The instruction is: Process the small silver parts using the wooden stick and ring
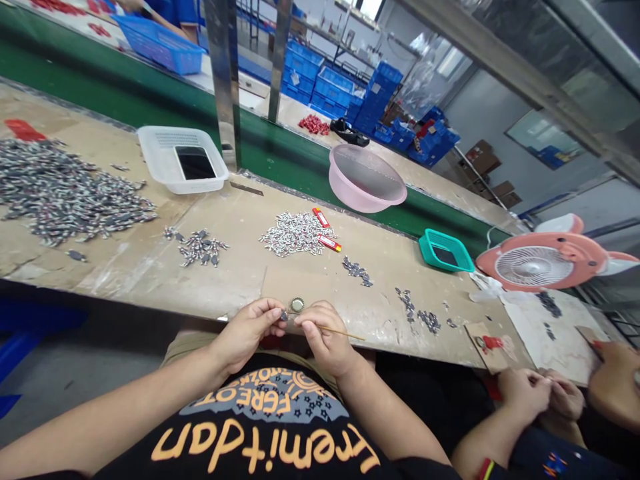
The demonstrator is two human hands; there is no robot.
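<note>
Small grey part [284,315]: being pinched between the fingertips of the left hand [247,331], just over the near edge of the table [240,273] and close in front of the person's chest. Right hand [325,340]: curling shut around a thin stick [345,332], whose free end is pointing off to the right while the gripped end is meeting the part; the two hands are touching at the fingertips. Crimped metal cap [297,305]: lying on the table edge just behind the fingertips, between the two hands. Loose pile of silvery parts [295,235]: lying further back at mid-table, with two red-and-yellow packets [329,243] resting against its right side. Small dark cluster [200,247]: lying left of that pile; a large grey heap [65,190] is spreading over the far left of the table. More dark pieces [356,270] are trailing in patches to the right. White basket [165,167]: standing behind the heap, holding a dark flat slab [195,162]. Pink bowl [367,179]: sitting at the far edge beside the green belt [295,163]. Teal tray [445,250] and pink fan [545,260]: lying at the right. A co-worker's hands [525,393] are working close together at the lower right.
</note>
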